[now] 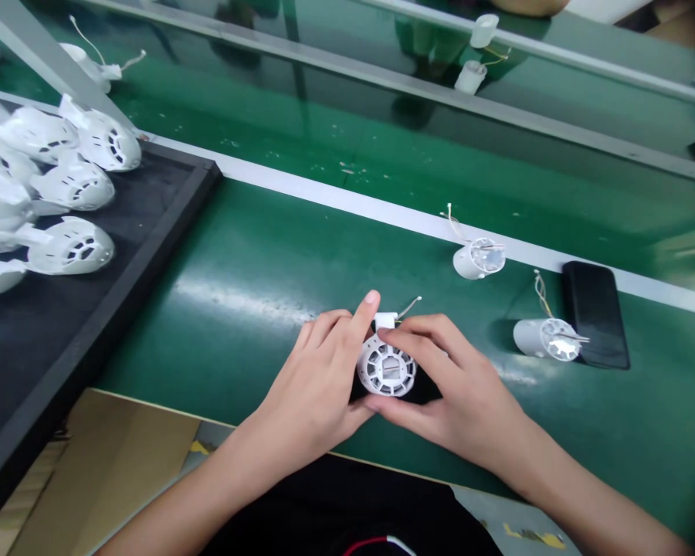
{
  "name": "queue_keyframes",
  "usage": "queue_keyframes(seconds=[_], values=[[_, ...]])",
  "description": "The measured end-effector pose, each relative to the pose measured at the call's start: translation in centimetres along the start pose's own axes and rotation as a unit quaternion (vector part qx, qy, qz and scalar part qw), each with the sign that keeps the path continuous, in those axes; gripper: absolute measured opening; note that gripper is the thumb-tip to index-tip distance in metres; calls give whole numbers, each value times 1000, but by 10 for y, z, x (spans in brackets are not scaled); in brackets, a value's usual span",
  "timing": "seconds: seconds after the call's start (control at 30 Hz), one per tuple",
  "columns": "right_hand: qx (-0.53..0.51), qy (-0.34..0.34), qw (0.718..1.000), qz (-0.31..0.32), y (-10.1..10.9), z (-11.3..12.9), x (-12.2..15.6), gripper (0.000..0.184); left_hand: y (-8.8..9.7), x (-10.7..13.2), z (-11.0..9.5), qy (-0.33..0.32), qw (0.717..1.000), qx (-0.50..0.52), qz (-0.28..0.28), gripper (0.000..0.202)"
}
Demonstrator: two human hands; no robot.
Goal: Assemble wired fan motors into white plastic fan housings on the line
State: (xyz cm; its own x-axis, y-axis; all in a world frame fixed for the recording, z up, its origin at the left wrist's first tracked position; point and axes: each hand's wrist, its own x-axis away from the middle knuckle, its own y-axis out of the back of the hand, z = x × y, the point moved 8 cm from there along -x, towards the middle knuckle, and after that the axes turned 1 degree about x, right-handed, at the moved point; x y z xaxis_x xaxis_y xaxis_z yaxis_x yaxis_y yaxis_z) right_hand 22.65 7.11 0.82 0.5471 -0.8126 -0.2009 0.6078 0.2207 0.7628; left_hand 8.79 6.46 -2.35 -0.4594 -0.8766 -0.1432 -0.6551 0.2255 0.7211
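A white round plastic housing (371,378) with a ring of slots in its face is held between my two hands near the table's front edge. My left hand (324,378) grips its left side, the index finger raised off it. On the other side, my right hand (452,378) curls its fingers and thumb round the housing. A small white block (385,320) with a thin wire pokes out at the top, between the hands. To the right lie two white cylindrical parts with wires: one (476,259) farther back, one (536,338) nearer.
A black tray (167,224) on the left holds several white slotted shells (72,245). A black phone-like slab (596,313) lies on the green table (255,255) at right. White strips (324,197) cross the surface; more white cylindrical parts (471,77) sit beyond.
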Motion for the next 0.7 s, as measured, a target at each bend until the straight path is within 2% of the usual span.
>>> queue_keyframes(seconds=[0.27, 0.43, 0.6, 0.63, 0.7], values=[[4, -24, 999, 31, -2, -5, -1, 54, 0, 0, -3, -1, 1000, -20, 1, 118], [62, 6, 997, 45, -3, -3, -7, 56, -2, 0, -8, -5, 999, -41, -5, 114], [40, -3, 998, 48, -10, -8, -6, 62, 5, 2, -7, -2, 1000, -19, -4, 110], [38, -6, 998, 42, -10, -10, -5, 62, 8, 2, -7, 1, 1000, -1, 3, 105], [35, -1, 999, 21, -7, -10, -3, 61, 17, 2, -7, 12, 998, 61, 14, 84]])
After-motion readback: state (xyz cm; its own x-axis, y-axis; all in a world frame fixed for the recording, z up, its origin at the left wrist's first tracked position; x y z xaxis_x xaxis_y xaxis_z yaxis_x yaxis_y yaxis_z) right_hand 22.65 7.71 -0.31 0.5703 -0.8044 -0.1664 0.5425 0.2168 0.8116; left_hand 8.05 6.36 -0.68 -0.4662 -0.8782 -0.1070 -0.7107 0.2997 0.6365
